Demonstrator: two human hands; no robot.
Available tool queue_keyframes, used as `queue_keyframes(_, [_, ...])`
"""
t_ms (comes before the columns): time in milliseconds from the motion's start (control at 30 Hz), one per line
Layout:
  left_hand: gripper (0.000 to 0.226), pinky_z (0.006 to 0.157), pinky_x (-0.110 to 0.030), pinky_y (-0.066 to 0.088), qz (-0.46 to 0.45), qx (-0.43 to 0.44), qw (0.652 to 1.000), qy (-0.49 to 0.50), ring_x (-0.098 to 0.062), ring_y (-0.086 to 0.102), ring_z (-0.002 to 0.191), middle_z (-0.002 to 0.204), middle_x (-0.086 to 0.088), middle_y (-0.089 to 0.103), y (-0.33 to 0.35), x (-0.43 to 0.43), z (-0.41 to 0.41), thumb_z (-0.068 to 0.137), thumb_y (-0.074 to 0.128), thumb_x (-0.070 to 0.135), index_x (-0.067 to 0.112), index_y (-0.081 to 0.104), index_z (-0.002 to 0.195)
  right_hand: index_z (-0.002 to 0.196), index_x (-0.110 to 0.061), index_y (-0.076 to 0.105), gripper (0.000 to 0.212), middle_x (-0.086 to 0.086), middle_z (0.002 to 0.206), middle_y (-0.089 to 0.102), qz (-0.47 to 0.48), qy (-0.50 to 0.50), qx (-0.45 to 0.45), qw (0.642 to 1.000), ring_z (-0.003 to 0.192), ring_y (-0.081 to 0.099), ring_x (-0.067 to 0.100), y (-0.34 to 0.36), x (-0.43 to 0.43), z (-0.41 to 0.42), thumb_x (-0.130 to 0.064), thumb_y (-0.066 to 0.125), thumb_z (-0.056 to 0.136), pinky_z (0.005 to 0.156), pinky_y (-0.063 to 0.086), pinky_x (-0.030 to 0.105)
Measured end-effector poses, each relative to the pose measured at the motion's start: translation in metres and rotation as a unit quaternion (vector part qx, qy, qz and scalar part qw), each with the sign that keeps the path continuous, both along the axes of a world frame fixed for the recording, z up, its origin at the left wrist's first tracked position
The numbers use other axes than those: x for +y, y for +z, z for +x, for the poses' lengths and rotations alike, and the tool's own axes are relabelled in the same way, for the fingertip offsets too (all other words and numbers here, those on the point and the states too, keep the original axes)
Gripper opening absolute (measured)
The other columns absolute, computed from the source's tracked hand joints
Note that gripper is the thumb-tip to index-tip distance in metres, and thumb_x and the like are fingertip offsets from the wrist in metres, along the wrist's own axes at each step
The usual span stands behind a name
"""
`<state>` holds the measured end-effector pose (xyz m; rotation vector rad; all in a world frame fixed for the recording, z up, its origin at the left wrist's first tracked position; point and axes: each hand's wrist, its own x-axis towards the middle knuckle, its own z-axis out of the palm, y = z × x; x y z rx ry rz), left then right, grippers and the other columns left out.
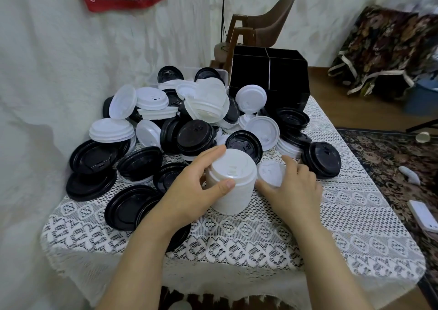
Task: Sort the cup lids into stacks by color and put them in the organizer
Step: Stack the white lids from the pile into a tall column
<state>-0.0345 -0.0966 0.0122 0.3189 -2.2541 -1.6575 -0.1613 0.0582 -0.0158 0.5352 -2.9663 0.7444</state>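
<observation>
A tall stack of white lids (pixel 231 184) is seen standing on the lace-covered table (pixel 260 234), and everything else is placed here by it. The stack is gripped by the left hand (pixel 196 186) — the fingers are curled over its far upper edge and the thumb is pressed against its near side. Just right of the stack, a single white lid (pixel 270 173) is pinched by the right hand (pixel 294 186) and held tilted; whether its edge touches the stack cannot be told.

Behind the stack a loose heap of black and white lids (pixel 189 110) is piled, the colours mixed, some lids on edge and some nested in short runs. To the left of the stack and nearer the person, several black lids (pixel 128 205) are laid flat, partly covered by the left forearm. To the right of the stack, beyond the right hand, a short stack of black lids (pixel 323 160) is seen lying tilted.

Further behind the stack and a little to the right, past the heap, the black organizer (pixel 270 72) is set at the table's far edge — its compartments are dark, and what they hold cannot be told. Far behind the stack a brown chair (pixel 272 20) is seen on the floor.
</observation>
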Motion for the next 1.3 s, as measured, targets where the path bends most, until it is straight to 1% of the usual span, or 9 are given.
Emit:
queue_keyframes(167, [0.058,0.101,-0.010,0.037,0.005,0.005,1.000,-0.005,0.007,0.039,0.131,0.144,0.024,0.039,0.001,0.000,0.001,0.072,0.070,0.038,0.045,0.045,0.125,0.147,-0.033,0.023,0.080,-0.001,0.149,0.034,-0.069,0.066,-0.088,0.992,0.140,0.021,0.019,0.007,0.008,-0.005,-0.038,0.066,0.080,0.114,0.012,0.041])
queue_keyframes(333, [0.060,0.098,-0.008,0.038,0.011,0.004,1.000,-0.009,0.008,0.039,0.130,0.144,0.025,0.040,0.003,0.001,0.002,0.071,0.069,0.038,0.045,0.045,0.125,0.147,-0.026,0.024,0.088,0.003,0.145,0.037,-0.043,0.045,-0.044,0.997,0.136,0.028,0.024,0.001,0.007,-0.005,-0.055,0.068,0.077,0.112,0.019,0.042])
queue_keyframes(433, [0.061,0.100,-0.010,0.038,0.015,0.002,1.000,-0.011,0.007,0.039,0.131,0.144,0.025,0.040,0.001,0.000,0.002,0.071,0.071,0.038,0.046,0.045,0.126,0.139,-0.026,0.037,0.080,0.001,0.135,0.046,-0.131,0.036,-0.044,0.990,0.125,0.035,0.022,0.007,0.013,-0.009,-0.042,0.077,0.071,0.105,0.032,0.042])
queue_keyframes(533, [0.064,0.103,-0.013,0.037,0.013,0.002,1.000,-0.016,0.007,0.037,0.132,0.144,0.027,0.039,0.000,-0.001,0.002,0.074,0.078,0.039,0.047,0.045,0.127,0.130,-0.027,0.047,0.066,-0.008,0.123,0.045,-0.197,0.059,0.031,0.978,0.121,0.034,0.018,0.020,0.020,-0.010,-0.035,0.079,0.072,0.098,0.035,0.036])
queue_keyframes(667, [0.070,0.109,-0.022,0.038,0.005,0.004,1.000,-0.010,0.005,0.039,0.132,0.142,0.028,0.040,-0.002,0.000,0.001,0.066,0.078,0.047,0.046,0.045,0.128,0.122,-0.037,0.053,0.059,-0.015,0.129,0.048,-0.331,0.171,-0.013,0.928,0.123,0.043,0.007,0.045,0.014,0.005,-0.044,0.082,0.071,0.100,0.038,0.024])
queue_keyframes(800, [0.087,0.108,-0.036,0.042,0.021,0.006,0.999,-0.025,-0.006,0.046,0.130,0.141,0.019,0.048,-0.002,-0.001,0.002,0.065,0.080,0.049,0.040,0.040,0.142,0.127,-0.035,0.056,0.063,-0.016,0.136,0.046,-0.319,0.271,-0.067,0.906,0.128,0.040,-0.004,0.049,0.001,0.020,-0.048,0.079,0.069,0.106,0.033,0.013])
queue_keyframes(933, [0.087,0.102,-0.023,0.043,0.048,0.011,0.999,-0.013,0.006,0.047,0.126,0.135,0.030,0.049,0.003,0.002,0.004,0.056,0.082,0.061,0.058,0.034,0.129,0.133,-0.032,0.056,0.068,-0.015,0.141,0.044,-0.273,0.291,-0.074,0.914,0.134,0.036,0.002,0.041,-0.008,0.026,-0.053,0.073,0.070,0.109,0.029,0.018])
queue_keyframes(1033, [0.089,0.106,-0.028,0.040,0.056,0.010,0.998,-0.014,0.004,0.046,0.128,0.139,0.027,0.048,0.003,0.001,0.004,0.056,0.083,0.060,0.059,0.031,0.128,0.134,-0.033,0.054,0.068,-0.015,0.144,0.041,-0.260,0.296,-0.087,0.915,0.135,0.033,0.000,0.040,-0.011,0.026,-0.053,0.067,0.070,0.107,0.025,0.011])
queue_keyframes(1300, [0.077,0.100,-0.023,0.044,0.049,-0.001,0.999,-0.017,0.002,0.048,0.127,0.139,0.022,0.049,0.004,0.000,0.006,0.069,0.081,0.030,0.051,0.040,0.131,0.138,-0.028,0.052,0.069,-0.024,0.139,0.037,-0.256,0.313,-0.121,0.907,0.133,0.029,-0.005,0.035,-0.013,0.028,-0.052,0.069,0.076,0.098,0.020,-0.002])
